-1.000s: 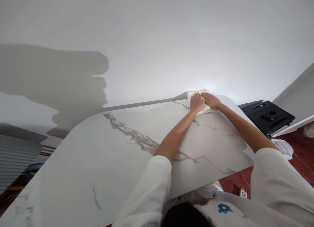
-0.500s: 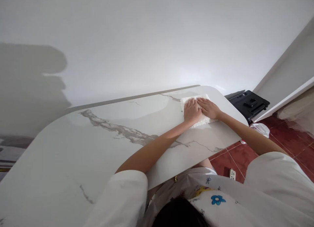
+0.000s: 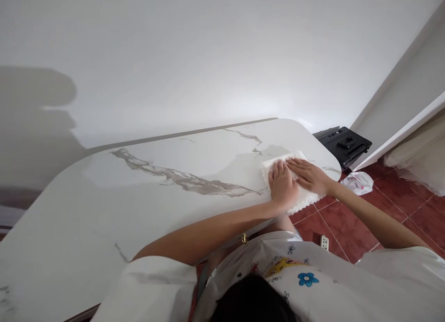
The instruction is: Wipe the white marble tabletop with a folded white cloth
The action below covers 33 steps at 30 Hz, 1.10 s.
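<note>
A white cloth point(image 3: 306, 200) with a scalloped edge lies on the marble-patterned tabletop point(image 3: 104, 210), towards its right end. Its near side reaches the table's front edge. My left hand point(image 3: 282, 186) rests flat on the cloth, fingers pointing away from me, slightly blurred. Beside it, my right hand point(image 3: 310, 176) presses on the same cloth with fingers stretched out towards the left. The fingertips of the right hand come close to the left hand's fingers. Neither hand has its fingers curled around the cloth.
A white wall point(image 3: 194, 57) stands behind the table's far edge. Past the right end are a black case point(image 3: 347, 145) and a clear plastic bag point(image 3: 358, 183) on the red tiled floor point(image 3: 392, 196). A white power strip point(image 3: 324, 242) lies on the floor near me.
Both hands and the cloth have slid towards me and a little right, from farther back on the tabletop to its front edge. The view has shifted slightly.
</note>
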{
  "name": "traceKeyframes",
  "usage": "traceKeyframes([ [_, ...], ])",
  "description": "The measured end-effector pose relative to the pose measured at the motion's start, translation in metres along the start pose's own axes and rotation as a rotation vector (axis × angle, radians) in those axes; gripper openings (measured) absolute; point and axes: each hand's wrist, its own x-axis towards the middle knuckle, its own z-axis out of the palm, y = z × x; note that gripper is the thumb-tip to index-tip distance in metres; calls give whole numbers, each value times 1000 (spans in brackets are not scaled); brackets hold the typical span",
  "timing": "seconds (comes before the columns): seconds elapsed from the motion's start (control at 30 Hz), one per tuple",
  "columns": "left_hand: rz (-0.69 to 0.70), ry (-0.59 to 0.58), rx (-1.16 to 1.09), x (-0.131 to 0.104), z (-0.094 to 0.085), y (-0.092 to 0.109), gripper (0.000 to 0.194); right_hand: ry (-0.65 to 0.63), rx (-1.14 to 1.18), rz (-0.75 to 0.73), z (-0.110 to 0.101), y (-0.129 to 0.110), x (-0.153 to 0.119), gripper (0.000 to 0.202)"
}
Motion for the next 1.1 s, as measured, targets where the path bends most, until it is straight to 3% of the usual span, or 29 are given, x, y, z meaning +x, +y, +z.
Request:
traceKeyframes([
  [0.27,64,-3,-30,24,19,32,58,20,34,22,-9,46,-22,52],
  [0.53,26,78,-8,72,30,38,53,42,-12,-24,-6,103,4,53],
  [0.7,-18,119,37,106,30,21,54,33,-29,-50,0,129,42,54],
  [1.1,-82,214,144,183,0,-43,52,11,-37,-115,22,167,165,55],
])
